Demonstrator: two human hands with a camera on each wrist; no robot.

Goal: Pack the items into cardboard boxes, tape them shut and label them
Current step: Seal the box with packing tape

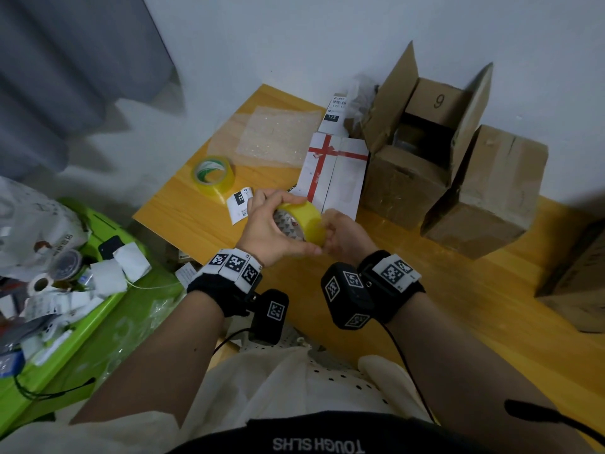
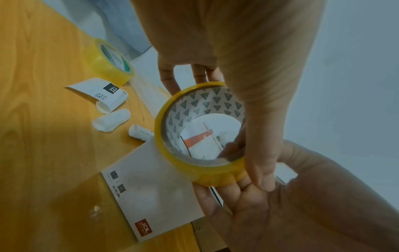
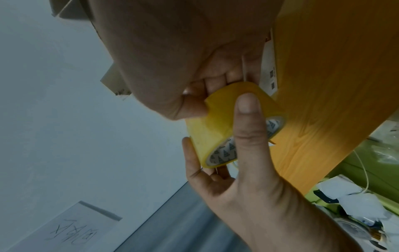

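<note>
Both hands hold one tape roll [image 1: 299,224] above the wooden counter [image 1: 458,290]. The left hand [image 1: 266,229] curls round it, thumb across the smooth yellow outer band; the right hand [image 1: 343,235] cups its other side, fingers bent against the glossy tape. The core is white card printed with small dark triangles. Just beyond the hands lies a flat white box [image 1: 330,173] crossed by red ribbon. Left of it sit a curled paper label [image 1: 240,204] and a second tape roll [image 1: 213,174]. Farther right stand brown cardboard boxes [image 1: 435,152], one with its flaps up.
</note>
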